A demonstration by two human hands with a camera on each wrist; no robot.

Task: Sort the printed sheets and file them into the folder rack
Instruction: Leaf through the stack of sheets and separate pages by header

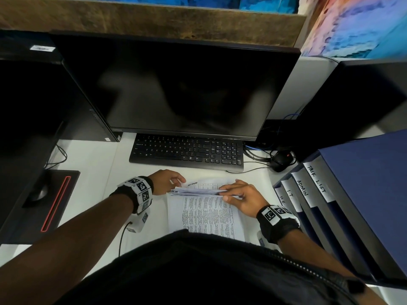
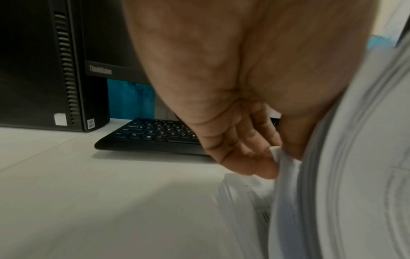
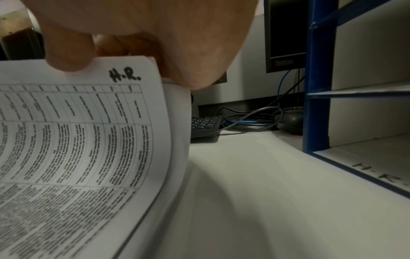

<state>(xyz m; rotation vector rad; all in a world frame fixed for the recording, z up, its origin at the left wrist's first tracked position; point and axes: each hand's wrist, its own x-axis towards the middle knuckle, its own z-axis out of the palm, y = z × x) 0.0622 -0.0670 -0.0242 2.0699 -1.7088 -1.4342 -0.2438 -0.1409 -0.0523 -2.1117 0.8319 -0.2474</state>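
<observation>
Both hands pinch the lifted far edge of the printed sheets (image 1: 204,208), left hand (image 1: 165,182) and right hand (image 1: 240,198) at opposite corners; a loose grip could spill pages across the desk (image 1: 88,164) before the H.R.-marked one reaches the folder rack (image 1: 352,194) on the right.

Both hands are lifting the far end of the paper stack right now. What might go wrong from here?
1. The stack is held only at its two far corners, by the left hand and right hand; loose sheets might fan out or slip.
2. The top sheet is marked H.R., but the rack has four similar slots; the H.R. slot sits lowest, so misfiling seems possible.
</observation>
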